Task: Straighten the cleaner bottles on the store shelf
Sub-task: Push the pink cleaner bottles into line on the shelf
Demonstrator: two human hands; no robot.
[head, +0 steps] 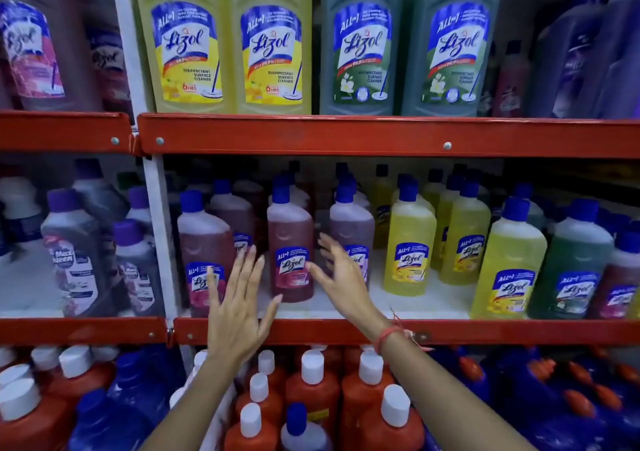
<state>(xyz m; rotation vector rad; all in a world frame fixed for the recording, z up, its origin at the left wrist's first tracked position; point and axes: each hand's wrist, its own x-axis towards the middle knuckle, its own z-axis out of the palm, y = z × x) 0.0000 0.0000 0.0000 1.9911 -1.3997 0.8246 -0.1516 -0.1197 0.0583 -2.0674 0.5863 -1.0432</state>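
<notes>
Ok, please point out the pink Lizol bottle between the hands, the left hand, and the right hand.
pink Lizol bottle (290, 243): head view, body above label.
left hand (235, 315): head view, back of hand.
right hand (341, 277): head view, back of hand.

A red metal rail (346, 135) runs across the top part. Another red rail (311, 331) runs lower down. A small silver screw (447, 145) sits in the top rail. A white post (159, 229) stands between the two sides. Up high stand two big yellow bottles (180, 42), and two big green bottles (360, 42) stand beside them. At the bottom are orange bottles (313, 391) with white caps. Dark blue jugs (540, 398) sit to their right. Left of the post are grey bottles (74, 253) with purple caps.
</notes>
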